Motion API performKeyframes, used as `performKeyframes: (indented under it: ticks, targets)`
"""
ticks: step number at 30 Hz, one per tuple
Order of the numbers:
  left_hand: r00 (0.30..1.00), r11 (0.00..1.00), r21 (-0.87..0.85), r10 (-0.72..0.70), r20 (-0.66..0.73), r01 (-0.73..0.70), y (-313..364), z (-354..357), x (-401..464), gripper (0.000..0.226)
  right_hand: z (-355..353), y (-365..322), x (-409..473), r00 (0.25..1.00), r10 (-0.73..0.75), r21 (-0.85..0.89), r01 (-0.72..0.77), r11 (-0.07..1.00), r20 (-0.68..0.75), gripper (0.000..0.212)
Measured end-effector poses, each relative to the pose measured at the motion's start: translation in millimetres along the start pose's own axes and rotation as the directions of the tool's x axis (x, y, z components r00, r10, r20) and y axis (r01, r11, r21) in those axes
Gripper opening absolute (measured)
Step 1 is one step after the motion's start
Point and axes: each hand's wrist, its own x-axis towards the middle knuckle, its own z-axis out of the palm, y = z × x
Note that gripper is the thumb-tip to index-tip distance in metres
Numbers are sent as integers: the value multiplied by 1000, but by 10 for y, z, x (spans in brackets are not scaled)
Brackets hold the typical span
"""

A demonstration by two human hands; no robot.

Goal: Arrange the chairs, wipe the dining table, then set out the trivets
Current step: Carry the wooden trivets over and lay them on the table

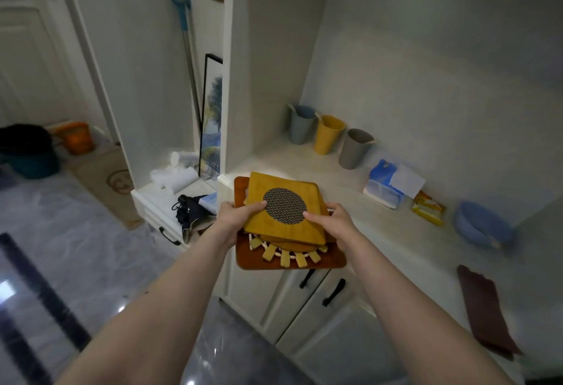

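1. A stack of trivets (285, 217) is being held at the corner of the pale worktop (380, 232), above the white cabinet doors (310, 308); at least three are being counted in it: a square yellow wooden trivet (265, 226) with a round dark mesh centre on top, a round trivet of small wooden slats (286, 256) below it, and a dark brown board (332, 260) at the bottom; whether further pieces are lying between them cannot be told.
2. The stack is being gripped from both sides; the left hand (236, 217) is being closed on its left edge with the thumb laid across the top trivet; the right hand (335, 220) is being closed on its right edge, its thumb touching the mesh circle.
3. Three cups are being kept in a row against the back wall: a blue-grey cup (300, 124), a yellow cup (327, 135) and a grey cup (355, 148); a pale stick-like handle is seen poking out of each, and what else is inside cannot be told.
4. One tissue pack (387, 186) is being seen on the worktop with a white sheet sticking out of it; just beside it one small yellow packet (428, 209) is lying.
5. One blue bowl (483, 228) is being seen further right; its contents cannot be made out.
6. One brown cloth (484, 311) is lying flat near the front edge of the worktop, well apart from the stack.
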Motion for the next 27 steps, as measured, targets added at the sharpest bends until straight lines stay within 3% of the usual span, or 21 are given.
performKeyframes:
  ticks: [4, 9, 12, 15, 18, 22, 25, 27]
  targets:
    - [998, 998, -38, 44, -45, -46, -70, -245, -130, 92, 178, -50, -107, 999, -18, -14, 19, 1000, 51, 81]
    - [986, 991, -101, 71, -153, -88, -124, -791, -308, 78, 663, -124, -261, 991, -89, -10, 90, 996, 102, 81]
    - [976, 980, -178, 51, -210, -90, -222, -1262, -438, 91, 1117, -249, -373, 982, -120, -14, 124, 992, 145, 79]
    - [957, 966, -236, 30, -289, -101, -310, -1705, -597, 71, 1550, -348, -441, 968, -142, 25, 140, 990, 208, 78]
    - [932, 954, -269, 29, -362, -133, -351, -2234, -809, 72, 2043, -492, -543, 950, -90, 40, 82, 996, 298, 92]
    - [907, 943, -288, 34, -421, -169, -377, -3044, -1180, 105, 2767, -811, -765, 832, 31, -9, -31, 999, 554, 108]
    - [870, 935, -278, 62, -489, -222, -431, -3678, -1431, 122, 3346, -993, -944, 737, 74, -100, -9, 995, 672, 76]
    - [837, 930, -264, 77, -541, -256, -428, -4022, -1601, 123, 3696, -1135, -1106, 678, 77, -138, 37, 990, 731, 68]
